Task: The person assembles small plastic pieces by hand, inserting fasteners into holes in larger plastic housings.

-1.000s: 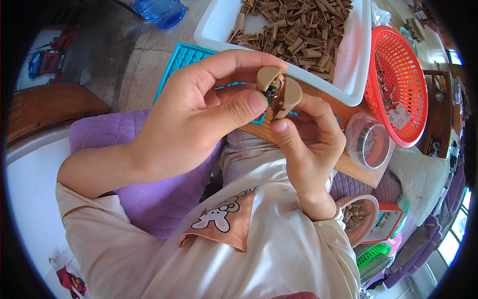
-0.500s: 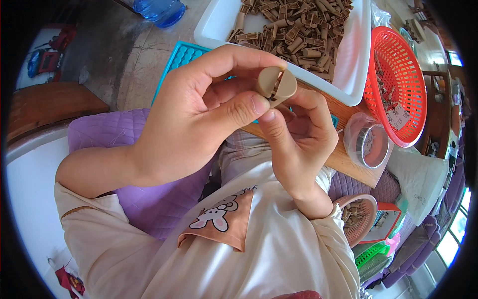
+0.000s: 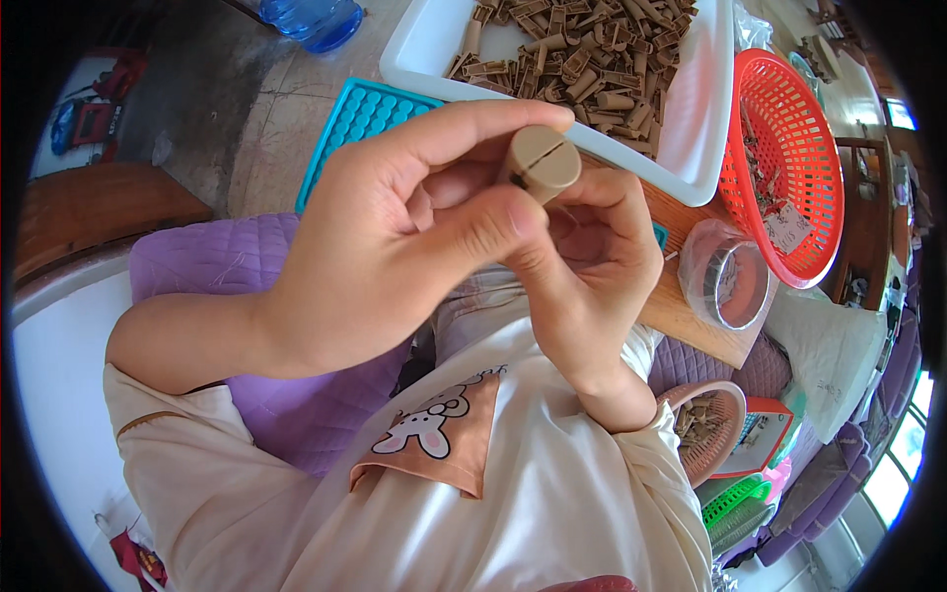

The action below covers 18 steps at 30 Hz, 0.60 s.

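Fingers (image 3: 538, 112) of the left hand (image 3: 380, 232) and right hand (image 3: 595, 286) grip a tan, slit-ended plastic cylinder (image 3: 558, 170) between them, raised above the brown wooden bench (image 3: 691, 321). It looks light, stiff and smooth; its curved sides seem the best hold, leaving the seam free.

Left hand (image 3: 380, 247), right hand (image 3: 595, 286) — thumbs (image 3: 505, 219) close

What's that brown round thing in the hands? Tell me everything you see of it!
The brown cylinder looks like plastic, with two half-round end faces and a dark, narrow slit between them. Its flat end faces the camera, tilted; the other end is hidden. It is held up in front of the white tray. The left hand grips it between thumb and index finger, and the right hand holds its lower right side.
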{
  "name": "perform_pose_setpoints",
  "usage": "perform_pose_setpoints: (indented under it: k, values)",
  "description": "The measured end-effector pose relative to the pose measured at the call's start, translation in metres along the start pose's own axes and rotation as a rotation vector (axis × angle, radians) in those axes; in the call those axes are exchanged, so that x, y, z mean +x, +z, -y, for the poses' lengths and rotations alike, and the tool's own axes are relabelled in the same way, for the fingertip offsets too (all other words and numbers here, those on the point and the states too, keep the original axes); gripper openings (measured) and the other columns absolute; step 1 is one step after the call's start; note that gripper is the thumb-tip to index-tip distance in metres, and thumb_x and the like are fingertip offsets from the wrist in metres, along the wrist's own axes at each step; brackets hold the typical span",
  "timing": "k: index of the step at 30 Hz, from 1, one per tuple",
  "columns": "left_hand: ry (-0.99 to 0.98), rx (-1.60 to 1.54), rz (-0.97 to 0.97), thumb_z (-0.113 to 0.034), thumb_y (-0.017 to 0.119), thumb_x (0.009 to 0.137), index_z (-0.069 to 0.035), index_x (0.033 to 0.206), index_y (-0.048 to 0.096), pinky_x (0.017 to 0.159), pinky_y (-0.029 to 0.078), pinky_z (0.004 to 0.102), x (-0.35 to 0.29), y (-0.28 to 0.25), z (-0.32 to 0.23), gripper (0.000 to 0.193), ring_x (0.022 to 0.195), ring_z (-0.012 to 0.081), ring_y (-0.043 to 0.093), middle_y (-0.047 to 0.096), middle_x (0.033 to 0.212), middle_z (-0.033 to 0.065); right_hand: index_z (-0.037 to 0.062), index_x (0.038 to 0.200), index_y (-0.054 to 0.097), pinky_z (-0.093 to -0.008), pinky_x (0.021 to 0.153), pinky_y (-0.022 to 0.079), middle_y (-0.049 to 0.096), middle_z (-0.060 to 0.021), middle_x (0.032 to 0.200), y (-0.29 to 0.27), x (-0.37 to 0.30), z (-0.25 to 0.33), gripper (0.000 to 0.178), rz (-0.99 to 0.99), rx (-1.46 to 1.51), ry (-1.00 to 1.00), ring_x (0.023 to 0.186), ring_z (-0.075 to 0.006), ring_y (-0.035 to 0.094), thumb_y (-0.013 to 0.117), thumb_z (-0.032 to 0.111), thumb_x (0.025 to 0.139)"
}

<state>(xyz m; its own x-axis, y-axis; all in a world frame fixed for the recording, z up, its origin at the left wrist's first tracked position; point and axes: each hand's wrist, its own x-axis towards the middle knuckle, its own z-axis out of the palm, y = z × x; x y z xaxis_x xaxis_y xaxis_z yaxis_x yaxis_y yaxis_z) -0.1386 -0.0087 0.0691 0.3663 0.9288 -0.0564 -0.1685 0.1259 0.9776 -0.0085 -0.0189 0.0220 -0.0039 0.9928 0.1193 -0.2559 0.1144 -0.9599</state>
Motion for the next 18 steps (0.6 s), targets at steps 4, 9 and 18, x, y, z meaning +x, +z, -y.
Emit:
perform_pose_setpoints:
  k: [4, 9, 18]
  values:
    - [0.092, 0.374, 0.038, -0.024, 0.052, 0.081, 0.003, 0.110, 0.043, 0.088, 0.036, 0.0296, -0.002, -0.003, -0.007, 0.040, 0.103, 0.0210, 0.048, 0.051, 0.106, 0.0144, 0.0005, 0.082, 0.052, -0.0249, 0.056, 0.047, 0.054, -0.0071, 0.075, 0.011, -0.002, -0.002, 0.022, 0.000, -0.063, -0.017, 0.069, -0.0149, 0.056, 0.066, 0.004, 0.065]
    - [0.658, 0.943, 0.158, -0.035, 0.050, 0.079, 0.005, 0.093, 0.049, 0.083, 0.040, 0.0404, 0.002, -0.003, -0.011, 0.042, 0.083, 0.0271, 0.056, 0.056, 0.083, 0.0148, 0.0004, 0.080, 0.054, -0.0294, 0.054, 0.044, 0.053, -0.0114, 0.074, 0.028, -0.014, -0.002, 0.017, 0.102, -0.024, -0.202, 0.066, -0.0252, 0.055, 0.059, 0.003, 0.063]
    - [0.310, 0.815, 0.154, -0.035, 0.045, 0.083, 0.002, 0.098, 0.044, 0.079, 0.043, 0.0403, 0.002, 0.004, -0.007, 0.040, 0.085, 0.0240, 0.053, 0.051, 0.086, 0.0107, -0.0002, 0.086, 0.051, -0.0312, 0.057, 0.043, 0.051, -0.0118, 0.074, 0.009, -0.009, -0.027, 0.020, 0.277, -0.151, -0.286, 0.065, -0.0264, 0.053, 0.058, 0.007, 0.069]
